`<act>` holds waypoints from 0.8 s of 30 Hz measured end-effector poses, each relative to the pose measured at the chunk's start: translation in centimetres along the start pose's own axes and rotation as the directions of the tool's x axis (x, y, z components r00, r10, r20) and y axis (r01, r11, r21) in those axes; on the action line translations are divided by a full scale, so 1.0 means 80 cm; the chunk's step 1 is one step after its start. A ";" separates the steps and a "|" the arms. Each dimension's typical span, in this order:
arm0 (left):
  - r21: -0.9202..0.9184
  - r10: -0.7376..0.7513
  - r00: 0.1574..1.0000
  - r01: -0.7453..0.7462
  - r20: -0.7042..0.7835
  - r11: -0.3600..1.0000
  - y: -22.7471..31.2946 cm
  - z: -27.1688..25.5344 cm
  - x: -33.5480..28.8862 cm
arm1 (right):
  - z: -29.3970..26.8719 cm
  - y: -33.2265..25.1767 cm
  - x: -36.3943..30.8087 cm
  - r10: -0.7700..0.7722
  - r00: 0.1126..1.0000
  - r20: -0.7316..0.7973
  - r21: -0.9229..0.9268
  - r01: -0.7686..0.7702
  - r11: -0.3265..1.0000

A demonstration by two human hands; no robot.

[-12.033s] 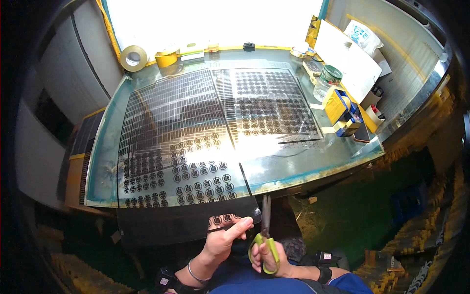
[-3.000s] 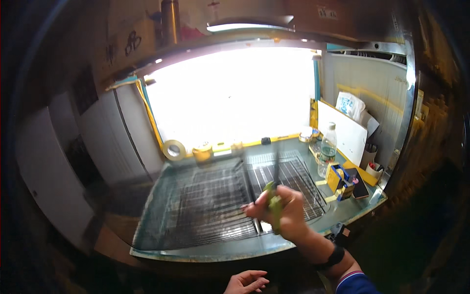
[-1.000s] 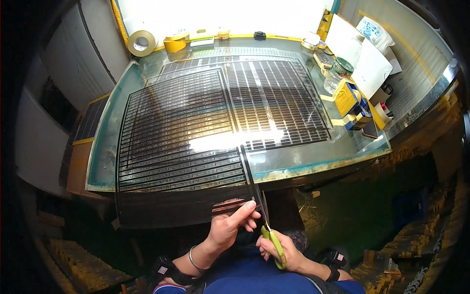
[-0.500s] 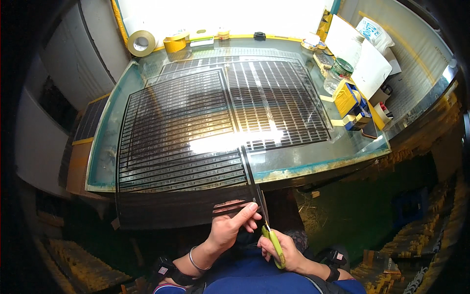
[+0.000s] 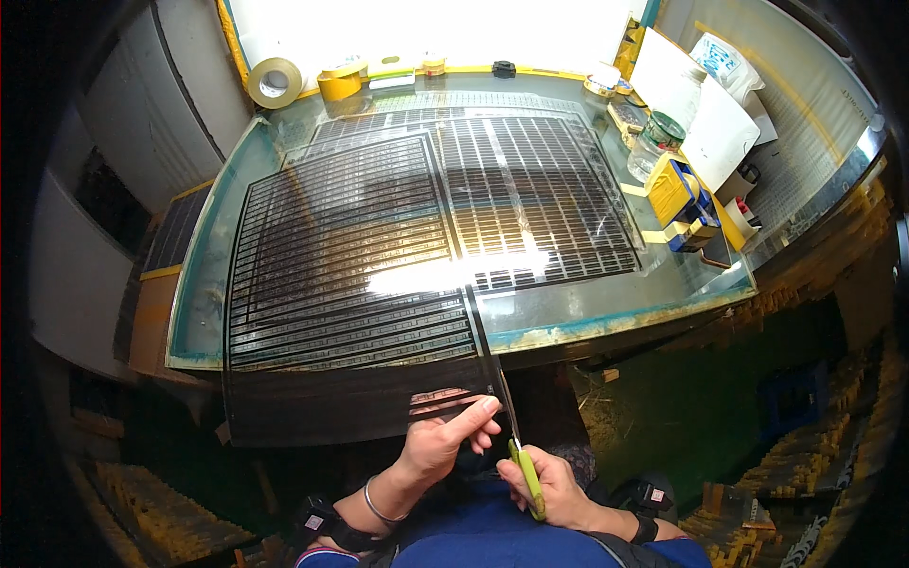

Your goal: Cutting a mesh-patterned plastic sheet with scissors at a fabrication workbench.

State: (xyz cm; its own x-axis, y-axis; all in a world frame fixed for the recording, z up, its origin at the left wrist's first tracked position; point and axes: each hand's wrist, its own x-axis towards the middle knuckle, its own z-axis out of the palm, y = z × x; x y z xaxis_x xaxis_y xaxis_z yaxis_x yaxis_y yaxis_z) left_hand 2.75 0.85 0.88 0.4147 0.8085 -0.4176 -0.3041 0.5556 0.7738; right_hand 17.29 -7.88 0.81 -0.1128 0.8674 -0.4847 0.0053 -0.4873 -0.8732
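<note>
My left hand (image 5: 443, 443) pinches the near right corner of a clear film sheet printed with black stripes (image 5: 355, 327). The sheet lies partly on the glass table and hangs past its front edge, and my fingers show through a clear patch near the corner. My right hand (image 5: 552, 489) is closed around the green handles of a pair of scissors (image 5: 528, 476). The blades point away from me, along the sheet's right edge, just right of my left fingertips. Whether they are biting into the film is too fine to tell.
A second printed film (image 5: 540, 204) lies on the glass table (image 5: 606, 308). Tape rolls (image 5: 275, 83) stand along the back edge. At the right are a jar with a green lid (image 5: 655, 147) and a blue-and-yellow tape dispenser (image 5: 684, 204). A bright panel rises behind.
The scissors' handles have turned slightly and shifted a little left with my right hand. My left hand and the sheet's near edge have dropped very slightly.
</note>
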 end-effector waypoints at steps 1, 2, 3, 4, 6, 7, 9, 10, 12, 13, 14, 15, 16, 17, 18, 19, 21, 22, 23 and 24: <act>-0.001 -0.013 1.000 0.013 -0.002 1.000 0.000 0.000 0.000 | 0.000 0.000 0.000 -0.001 1.000 -0.006 -0.006 0.001 1.000; -0.001 -0.014 1.000 0.014 -0.001 1.000 -0.001 -0.001 0.001 | -0.001 0.001 0.000 0.000 1.000 -0.007 -0.006 0.000 1.000; -0.002 -0.017 1.000 0.017 0.004 1.000 -0.002 -0.002 0.002 | -0.001 0.003 0.001 0.008 1.000 -0.011 -0.010 -0.009 1.000; -0.003 -0.018 1.000 0.018 0.009 1.000 -0.003 -0.003 0.002 | -0.001 0.004 0.001 0.016 1.000 -0.013 -0.013 -0.016 1.000; 0.000 -0.022 1.000 0.022 0.018 1.000 -0.004 -0.004 0.002 | -0.001 0.002 0.000 0.014 1.000 -0.016 -0.024 -0.014 1.000; 0.002 -0.025 0.999 0.025 0.028 1.000 -0.005 -0.005 0.001 | -0.001 0.000 0.000 0.011 1.000 -0.018 -0.036 -0.011 0.999; 0.001 -0.019 0.999 0.019 0.030 1.000 -0.005 -0.004 -0.001 | 0.000 -0.005 -0.003 0.053 0.999 -0.010 -0.029 -0.053 0.998; 0.001 -0.014 0.999 0.014 0.035 1.000 -0.005 -0.004 -0.002 | 0.000 -0.007 -0.004 0.094 0.996 -0.004 -0.022 -0.094 0.995; -0.006 -0.028 0.999 0.028 0.023 1.000 -0.006 -0.003 -0.004 | 0.001 -0.007 -0.004 0.095 0.995 -0.004 -0.014 -0.095 0.995; -0.012 -0.040 0.999 0.040 0.012 0.999 -0.006 -0.002 -0.005 | 0.001 -0.008 -0.004 0.094 0.996 -0.005 -0.005 -0.094 0.996; -0.012 -0.040 0.999 0.040 0.013 0.999 -0.006 -0.002 -0.006 | 0.000 -0.006 -0.004 0.094 0.996 -0.006 -0.005 -0.094 0.996; -0.016 -0.052 0.998 0.053 0.022 0.998 -0.006 -0.001 -0.007 | -0.001 -0.003 -0.003 0.071 0.997 0.000 -0.007 -0.071 0.997; -0.020 -0.064 0.998 0.064 0.029 0.998 -0.007 -0.001 -0.010 | -0.001 -0.001 -0.002 0.048 0.999 0.007 -0.009 -0.048 0.999; -0.019 -0.083 0.996 0.083 0.028 0.996 -0.008 0.001 -0.014 | -0.002 0.000 -0.002 0.048 0.999 0.008 -0.009 -0.048 0.999; -0.031 -0.108 0.993 0.109 0.043 0.994 -0.010 0.002 -0.017 | -0.003 0.000 -0.001 0.017 1.000 0.010 -0.017 -0.017 1.000; -0.043 -0.134 0.989 0.136 0.059 0.990 -0.011 0.002 -0.019 | -0.004 0.001 0.000 -0.013 1.000 0.011 -0.025 0.014 1.000; -0.028 -0.144 0.987 0.146 0.079 0.989 -0.011 0.003 -0.021 | -0.005 0.005 0.001 -0.030 1.000 0.005 -0.033 0.031 0.999; -0.010 -0.147 0.987 0.148 0.066 0.989 -0.014 0.004 -0.022 | -0.005 0.006 0.002 -0.046 0.999 0.004 -0.041 0.046 0.998; 0.008 -0.150 0.987 0.149 0.053 0.989 -0.015 0.005 -0.023 | -0.005 0.004 0.001 -0.044 0.999 0.005 -0.041 0.044 0.998; 0.002 -0.162 0.985 0.162 0.054 0.987 -0.015 0.004 -0.023 | -0.005 0.001 0.000 -0.023 1.000 0.003 -0.057 0.023 0.998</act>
State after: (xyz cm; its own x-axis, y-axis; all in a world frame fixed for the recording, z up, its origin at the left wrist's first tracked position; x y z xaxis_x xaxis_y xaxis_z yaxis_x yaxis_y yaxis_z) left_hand 2.64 -1.35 0.85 0.5043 0.6960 -0.5111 -0.2310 0.6790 0.6968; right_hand 17.72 -7.87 0.71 -0.1161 0.8780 -0.4644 0.0598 -0.4605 -0.8856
